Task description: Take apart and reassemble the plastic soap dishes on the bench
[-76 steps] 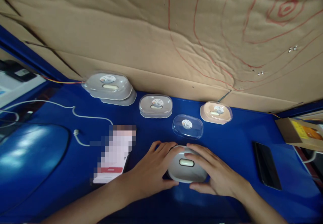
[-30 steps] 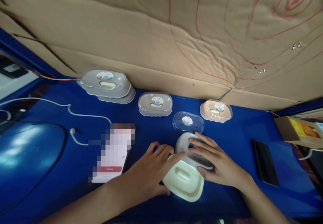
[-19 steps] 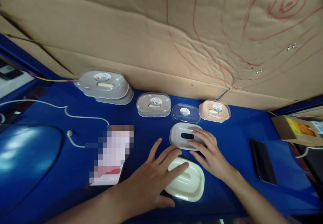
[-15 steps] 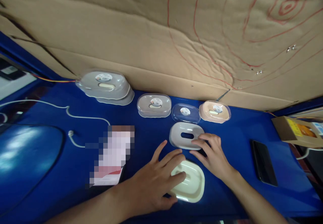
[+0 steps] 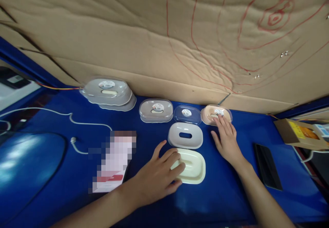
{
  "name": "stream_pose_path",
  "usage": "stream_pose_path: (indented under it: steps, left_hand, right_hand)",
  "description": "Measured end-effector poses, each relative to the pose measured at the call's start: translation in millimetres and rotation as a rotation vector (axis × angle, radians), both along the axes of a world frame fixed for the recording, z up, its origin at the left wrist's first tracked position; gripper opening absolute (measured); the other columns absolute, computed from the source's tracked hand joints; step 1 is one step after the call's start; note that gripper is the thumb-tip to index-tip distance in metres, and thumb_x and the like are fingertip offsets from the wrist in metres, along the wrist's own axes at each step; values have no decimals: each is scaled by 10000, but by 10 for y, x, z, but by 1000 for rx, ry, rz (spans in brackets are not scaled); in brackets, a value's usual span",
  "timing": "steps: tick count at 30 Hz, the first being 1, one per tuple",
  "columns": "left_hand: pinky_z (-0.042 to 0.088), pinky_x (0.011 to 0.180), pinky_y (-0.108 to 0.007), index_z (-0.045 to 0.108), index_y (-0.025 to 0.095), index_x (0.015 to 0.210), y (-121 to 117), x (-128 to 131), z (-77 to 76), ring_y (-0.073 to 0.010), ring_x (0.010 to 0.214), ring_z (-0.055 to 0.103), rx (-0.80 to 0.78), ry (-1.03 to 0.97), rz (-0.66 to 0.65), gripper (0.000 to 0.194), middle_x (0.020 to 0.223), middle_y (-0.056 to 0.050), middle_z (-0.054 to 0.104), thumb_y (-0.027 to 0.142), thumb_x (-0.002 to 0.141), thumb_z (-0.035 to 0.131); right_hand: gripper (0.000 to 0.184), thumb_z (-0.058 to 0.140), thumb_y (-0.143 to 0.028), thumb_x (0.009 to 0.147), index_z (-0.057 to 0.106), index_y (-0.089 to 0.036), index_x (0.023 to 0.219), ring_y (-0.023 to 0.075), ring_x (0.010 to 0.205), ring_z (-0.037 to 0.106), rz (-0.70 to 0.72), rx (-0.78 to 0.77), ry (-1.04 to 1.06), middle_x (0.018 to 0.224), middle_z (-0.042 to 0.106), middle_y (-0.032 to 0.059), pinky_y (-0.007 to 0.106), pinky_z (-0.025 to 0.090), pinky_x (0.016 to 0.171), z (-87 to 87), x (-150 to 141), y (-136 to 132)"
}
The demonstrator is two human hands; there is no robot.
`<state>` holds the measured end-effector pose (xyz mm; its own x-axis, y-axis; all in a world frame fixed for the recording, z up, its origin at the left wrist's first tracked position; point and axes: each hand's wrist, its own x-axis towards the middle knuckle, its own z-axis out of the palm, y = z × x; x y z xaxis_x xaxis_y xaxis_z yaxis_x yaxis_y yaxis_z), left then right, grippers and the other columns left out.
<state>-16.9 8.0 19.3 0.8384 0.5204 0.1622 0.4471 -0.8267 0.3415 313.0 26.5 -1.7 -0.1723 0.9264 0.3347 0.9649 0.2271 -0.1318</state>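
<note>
My left hand, fingers apart and a little bent, rests over the left side of a cream oval tray with a raised middle, like a soap dish insert. Just behind that tray lies a light grey oval dish with a dark slot in its centre. My right hand is open, its fingertips reaching to the front of a peach-coloured oval box with a clear lid and round label. Whether they press on it I cannot tell. A loose clear lid with a label lies left of the peach box.
A lidded grey box and a stack of grey boxes stand along the cardboard wall. A blurred-out printed item and white cable lie left, a black phone and a cardboard box right.
My right hand has left the grey dish and reached back and right to the peach box. The cream tray has slid away from me, close to the grey dish, with my left hand at it.
</note>
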Motion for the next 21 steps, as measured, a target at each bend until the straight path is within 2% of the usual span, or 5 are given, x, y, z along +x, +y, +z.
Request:
stream_pose_path:
  steps: [3,8,14,18,21]
  left_hand:
    - [196,1267,-618,635,241,1214,27,13,-12,-289,1309,587,29,5,33,207,1243,-79,689,365,1051,601]
    - [278,1216,-660,632,246,1266,89,18,-20,-326,1323,583,53,52,95,251,1339,-130,649,395,1073,571]
    - [394,1151,-661,625,284,1354,104,31,-33,-352,1324,595,75,76,111,300,1397,-154,633,374,1070,588]
    - [478,1112,-597,626,280,1389,55,38,-51,-352,1307,610,68,48,124,358,1414,-152,634,347,1038,647]
    - [472,1128,-644,548,272,1494,27,40,-75,-416,1414,529,53,-26,171,589,1577,-208,497,390,957,760]
  right_hand:
    - [564,409,-323,1104,300,-285,1656,367,1517,437,-47,23,-32,1641,475,160,634,306,1197,12,76,28]
    - [360,530,-409,1067,602,-314,1407,374,1300,578,-62,52,-34,1393,646,135,602,380,1088,154,107,-92]
    - [633,602,-531,1017,420,-304,1579,445,1568,313,-51,-53,-112,1687,383,157,716,287,1179,183,266,-132]
    - [617,604,-526,1018,424,-319,1571,396,1483,448,-17,-103,-41,1585,502,147,595,459,1109,185,385,-122]
    - [607,627,-579,990,482,-321,1520,399,1369,544,-25,-75,-20,1481,556,155,584,504,1052,206,386,-147]
